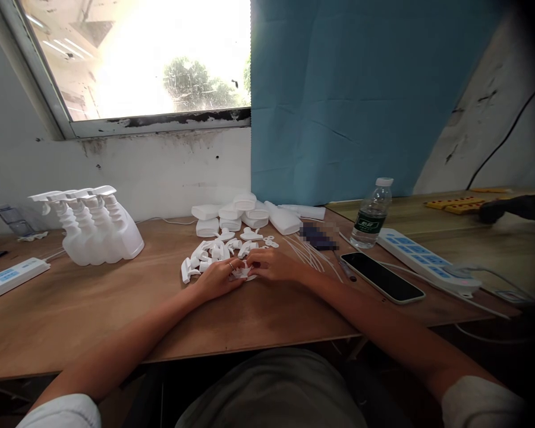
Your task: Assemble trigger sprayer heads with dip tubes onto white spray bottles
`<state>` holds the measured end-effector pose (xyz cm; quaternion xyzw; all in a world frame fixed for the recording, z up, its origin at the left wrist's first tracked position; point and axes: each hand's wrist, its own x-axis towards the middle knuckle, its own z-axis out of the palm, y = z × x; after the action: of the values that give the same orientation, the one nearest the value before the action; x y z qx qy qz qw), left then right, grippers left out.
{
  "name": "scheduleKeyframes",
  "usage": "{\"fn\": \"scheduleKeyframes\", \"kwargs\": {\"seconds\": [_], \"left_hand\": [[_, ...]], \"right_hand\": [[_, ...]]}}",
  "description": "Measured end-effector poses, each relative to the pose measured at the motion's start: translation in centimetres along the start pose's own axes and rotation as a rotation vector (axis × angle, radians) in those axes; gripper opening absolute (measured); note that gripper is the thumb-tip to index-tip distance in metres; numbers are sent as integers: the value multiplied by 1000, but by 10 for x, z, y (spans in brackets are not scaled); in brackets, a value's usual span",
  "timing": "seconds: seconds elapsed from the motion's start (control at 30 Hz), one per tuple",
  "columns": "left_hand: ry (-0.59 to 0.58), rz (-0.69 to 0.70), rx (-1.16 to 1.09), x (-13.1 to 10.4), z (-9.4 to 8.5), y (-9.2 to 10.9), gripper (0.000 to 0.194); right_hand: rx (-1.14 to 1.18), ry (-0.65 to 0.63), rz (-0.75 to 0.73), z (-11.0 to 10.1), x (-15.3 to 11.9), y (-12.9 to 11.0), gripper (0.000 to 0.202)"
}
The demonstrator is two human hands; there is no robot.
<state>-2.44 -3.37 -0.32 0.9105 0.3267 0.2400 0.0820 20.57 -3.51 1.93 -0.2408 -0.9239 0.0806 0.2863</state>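
My left hand (219, 279), with a ring on one finger, rests low over the table with its fingers closed on a white spray-head part (241, 273). From the other side my right hand (274, 265) grips the same part, fingers bent and fingertips close to the left ones. The hands cover much of the part. Just behind them lies a heap of white trigger spray heads (201, 254). Small white rings (271, 242) are scattered beyond my right hand. Thin white dip tubes (307, 252) lie fanned out to its right.
White bottles (244, 203) are piled against the wall. Spray bottles with heads fitted (98, 232) stand at left, near a power strip (20, 276). To the right are a phone (381, 276), a water bottle (371, 215), a screwdriver-like tool (348, 270) and another power strip (421, 257).
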Motion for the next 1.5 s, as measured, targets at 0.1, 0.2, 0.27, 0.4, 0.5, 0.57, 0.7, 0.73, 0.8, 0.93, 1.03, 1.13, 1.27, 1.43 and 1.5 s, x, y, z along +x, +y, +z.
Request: {"fn": "scheduleKeyframes", "kwargs": {"seconds": [0.1,0.2,0.27,0.4,0.5,0.57,0.7,0.73,0.8,0.93,1.03,1.13,1.27,1.43,1.5], "left_hand": [[-6,21,-7,0,-1,1,26],[-8,27,-2,0,-2,1,26],[-8,17,-5,0,-1,1,26],[11,-54,-16,0,1,2,27],[22,-112,-49,0,1,6,40],[19,-108,-76,1,-1,9,47],[-2,-32,-110,1,-3,12,41],[-2,-20,-116,2,-3,12,41],[3,-13,-122,2,-2,11,40],[21,-5,-124,3,1,9,38],[20,6,-122,2,3,8,38],[19,-1,-109,1,2,9,36],[-9,23,-67,0,0,10,39],[-79,149,-36,0,-3,8,34],[-80,150,-41,1,-2,7,33]], "right_hand": [[7,-10,-51,0,1,3,16],[4,-16,-90,0,1,5,20],[1,-9,-85,0,1,4,21],[70,23,2,-2,1,2,22],[147,140,149,-10,0,10,25],[88,229,228,-19,-3,20,26],[-286,170,345,-40,-11,45,24],[-365,112,410,-44,-14,50,25],[-445,-8,590,-50,-19,60,24],[-442,-133,837,-53,-29,77,22],[-419,-156,879,-49,-35,88,27],[-405,-147,915,-46,-36,96,23],[-397,-92,959,-43,-38,102,21],[-374,-7,980,-41,-43,108,23],[-359,35,980,-41,-43,109,25]]}}
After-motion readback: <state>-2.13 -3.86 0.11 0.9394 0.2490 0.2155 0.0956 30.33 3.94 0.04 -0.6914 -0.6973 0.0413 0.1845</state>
